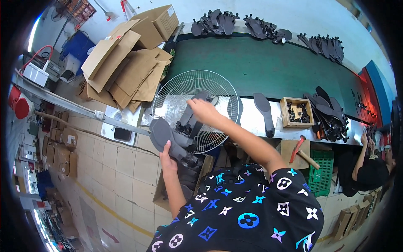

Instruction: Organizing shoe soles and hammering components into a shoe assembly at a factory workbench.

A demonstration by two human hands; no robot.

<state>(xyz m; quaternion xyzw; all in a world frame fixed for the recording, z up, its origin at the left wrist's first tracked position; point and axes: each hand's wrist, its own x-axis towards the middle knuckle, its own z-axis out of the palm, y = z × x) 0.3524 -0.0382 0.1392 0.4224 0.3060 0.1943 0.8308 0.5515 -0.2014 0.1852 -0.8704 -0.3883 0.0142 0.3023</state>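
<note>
My left hand point(168, 158) is closed around several dark grey sandal soles point(161, 135) with black straps, held together as a bundle at the near left side of a round wire grille like a fan guard point(228, 86). Over the middle of the grille, the fingers of my right hand point(204, 111) are closed on another dark grey sandal sole point(189, 114). Its black straps hang near the bundle, and the fingers partly cover it. Below the left hand, a cardboard box point(161, 195) holds more dark soles.
A green conveyor belt point(252, 63) runs beyond the grille, with sole piles point(216, 23) along its far edge. On the right are a single sole point(263, 110), a wooden box of small black parts point(297, 112), a hammer point(300, 153) and a green crate point(321, 172). Cardboard point(134, 77) stands left; another person point(369, 166) sits right.
</note>
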